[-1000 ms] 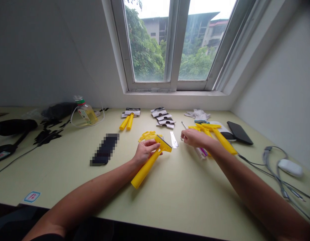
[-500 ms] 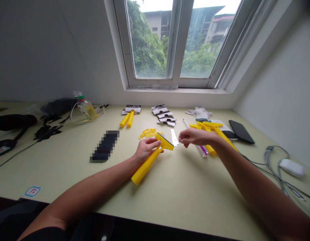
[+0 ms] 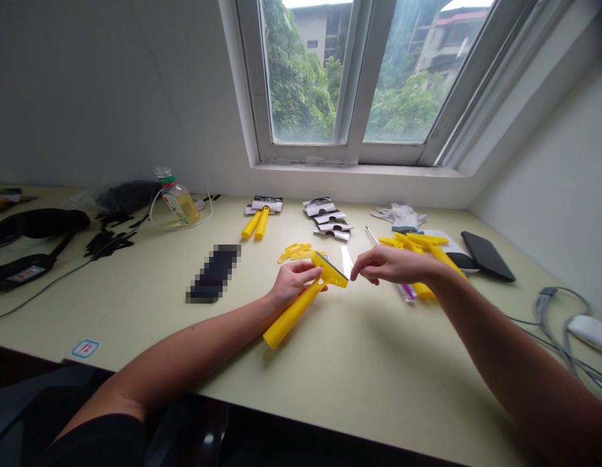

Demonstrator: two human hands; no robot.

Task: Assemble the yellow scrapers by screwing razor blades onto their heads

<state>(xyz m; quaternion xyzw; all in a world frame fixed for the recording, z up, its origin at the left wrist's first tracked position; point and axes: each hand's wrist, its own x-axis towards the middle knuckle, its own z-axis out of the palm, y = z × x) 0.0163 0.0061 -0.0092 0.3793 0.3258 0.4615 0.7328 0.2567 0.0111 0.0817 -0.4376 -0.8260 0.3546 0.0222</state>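
Note:
My left hand point(image 3: 296, 283) is closed around the neck of a yellow scraper point(image 3: 294, 314), its handle slanting down toward the table's front. A dark strip runs along the edge of the scraper's wide head. My right hand point(image 3: 391, 263) is at the right end of that head, index finger bent down almost to its corner, the other fingers curled. Whatever its fingertips hold, if anything, is hidden. Behind them lie thin pale blades point(image 3: 346, 258), partly covered by the right hand. Flat yellow plastic pieces point(image 3: 296, 251) rest behind the left hand.
More yellow scrapers point(image 3: 427, 241) lie beyond the right forearm, beside a pen point(image 3: 372, 235) and a white glove point(image 3: 398, 215). Scrapers with card sleeves point(image 3: 256, 222), loose sleeves point(image 3: 327, 219), a dark blurred-out phone point(image 3: 214, 274), a bottle point(image 3: 179, 206) and cables point(image 3: 556, 324) surround the work.
My right hand has closed in on the scraper head, its index finger now bent down at the corner. The view has shifted slightly; my left hand keeps its hold on the scraper.

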